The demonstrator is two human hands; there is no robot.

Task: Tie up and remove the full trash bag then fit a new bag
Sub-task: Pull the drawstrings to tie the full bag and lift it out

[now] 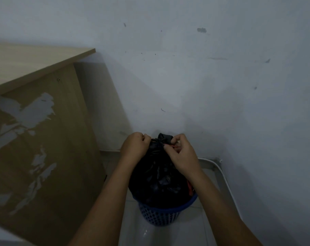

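Note:
A full black trash bag (159,178) bulges out of a blue perforated bin (159,215) on the floor by the wall. The bag's neck is gathered into a bunch at the top. My left hand (135,145) is closed on the left side of that neck. My right hand (181,153) pinches the right side of the neck, where a thin red tie (172,145) shows between the fingers. A bit of red also shows at the bag's lower right by the bin rim.
A light wooden desk (35,121) with peeling veneer stands close on the left. A pale wall (204,77) rises right behind the bin. A white cable or pipe (223,174) runs along the floor at the right. The floor is pale tile.

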